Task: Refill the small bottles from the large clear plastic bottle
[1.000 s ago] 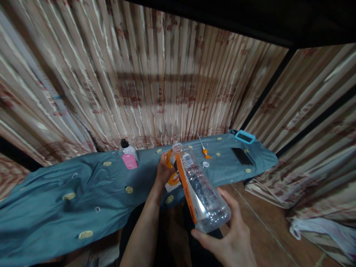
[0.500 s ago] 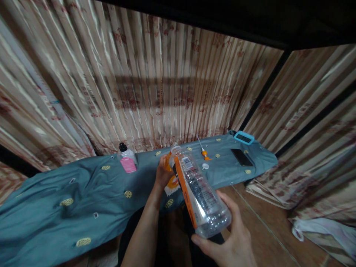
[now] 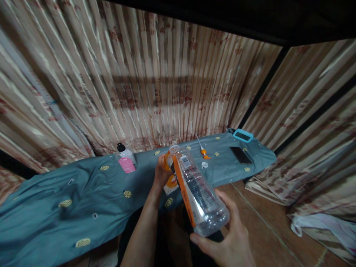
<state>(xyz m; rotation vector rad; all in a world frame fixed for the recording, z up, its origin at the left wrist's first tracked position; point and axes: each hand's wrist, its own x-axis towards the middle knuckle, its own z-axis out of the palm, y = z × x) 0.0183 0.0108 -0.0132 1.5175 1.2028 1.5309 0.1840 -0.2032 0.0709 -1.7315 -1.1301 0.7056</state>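
A large clear plastic bottle (image 3: 200, 191) with an orange and white label lies tilted in the air, its base toward me. My right hand (image 3: 232, 237) is closed around that base. Beyond its neck end, my left hand (image 3: 161, 174) grips an orange bottle (image 3: 167, 161) with a clear rim at the top. The clear bottle's neck is beside this rim; whether they touch is hidden. On the cloth past the bottles rest an orange pump head (image 3: 204, 153) with a thin tube and a small white cap (image 3: 204, 164).
A black-capped bottle with a pink label (image 3: 127, 163) stands on the left of the teal cloth (image 3: 111, 200). Toward the right lie a dark phone (image 3: 240, 155) and a blue-framed device (image 3: 243, 135). Pleated curtains (image 3: 155, 74) hang close behind. A white bag (image 3: 319, 226) is on the floor.
Both hands keep their holds, and the bottles stay in nearly the same pose. The whole view has shifted slightly.
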